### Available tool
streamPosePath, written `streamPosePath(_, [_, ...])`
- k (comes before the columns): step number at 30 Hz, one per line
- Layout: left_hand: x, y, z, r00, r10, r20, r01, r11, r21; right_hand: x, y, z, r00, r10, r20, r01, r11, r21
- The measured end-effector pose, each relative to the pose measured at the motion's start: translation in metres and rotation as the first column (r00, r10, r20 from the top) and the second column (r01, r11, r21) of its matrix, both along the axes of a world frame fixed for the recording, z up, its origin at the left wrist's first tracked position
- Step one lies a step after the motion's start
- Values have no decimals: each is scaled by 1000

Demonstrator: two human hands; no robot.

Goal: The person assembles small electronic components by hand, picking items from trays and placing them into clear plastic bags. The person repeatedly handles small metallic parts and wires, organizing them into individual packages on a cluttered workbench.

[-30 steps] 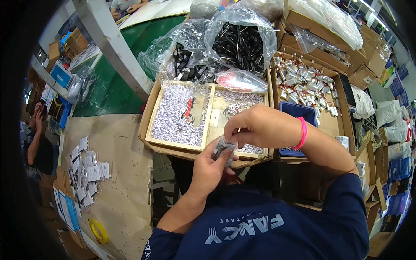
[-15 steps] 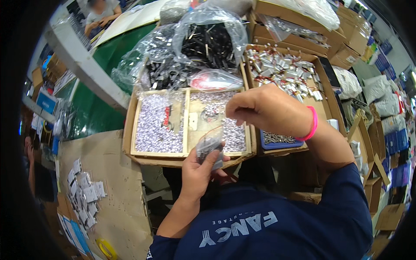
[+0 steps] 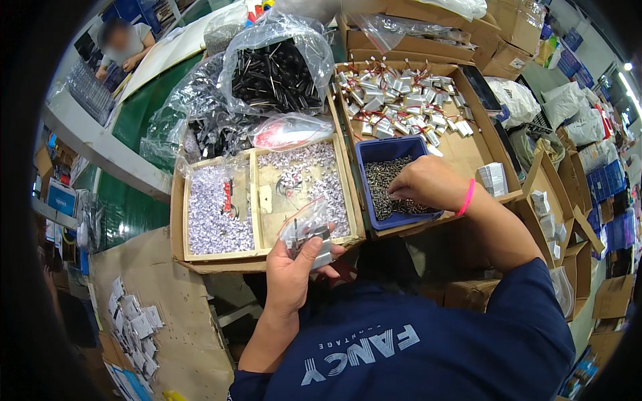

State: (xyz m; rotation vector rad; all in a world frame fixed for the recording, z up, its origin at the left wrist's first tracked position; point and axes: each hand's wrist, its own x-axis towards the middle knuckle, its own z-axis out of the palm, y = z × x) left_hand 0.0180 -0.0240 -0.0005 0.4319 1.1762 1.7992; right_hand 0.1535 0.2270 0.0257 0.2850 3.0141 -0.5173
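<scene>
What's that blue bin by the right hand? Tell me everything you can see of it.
The blue bin is a rectangular, open-topped container, seemingly plastic, with a rim and plain walls. It stands upright at the near left corner of the cardboard tray. Small, dark, metallic-looking pieces cover its floor. The right hand reaches over its right side, fingertips down at the pieces, hiding part of it.

Clr bag (image 3: 306, 226) in L hand (image 3: 290, 273), metal pcs (image 3: 382, 195) in blue bin (image 3: 403, 222)
</scene>
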Motion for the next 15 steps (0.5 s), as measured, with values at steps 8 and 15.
streamPosePath(8, [3, 3, -2, 999, -2, -37, 0, 999, -52, 5, -11, 4, 994, 77, -79, -67, 990, 122])
streamPosePath(15, [2, 2, -1, 999, 3, -46, -6, 998, -63, 4, -8, 0, 993, 49, -103, -46, 999, 25])
